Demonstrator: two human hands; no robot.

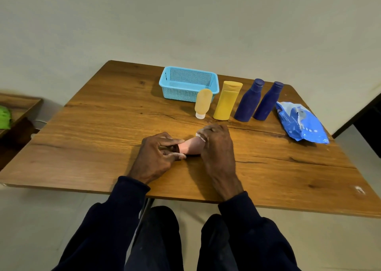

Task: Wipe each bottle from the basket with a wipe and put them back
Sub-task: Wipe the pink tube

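A small pink bottle (189, 146) lies on its side on the wooden table (103, 126), held between both hands. My left hand (158, 157) pinches its left end. My right hand (216, 145) is curled over its right end with a white wipe (199, 135) bunched under the fingers. The blue mesh basket (171, 79) stands empty at the back. In a row to its right stand a small tan tube (203, 102) on its cap, a yellow bottle (226, 100) and two dark blue bottles (248, 101) (268, 101).
A blue pack of wipes (303, 123) lies at the table's right edge. A lower wooden surface with something green (4, 117) sits to the left. The table backs onto a plain wall, and my knees are under its front edge.
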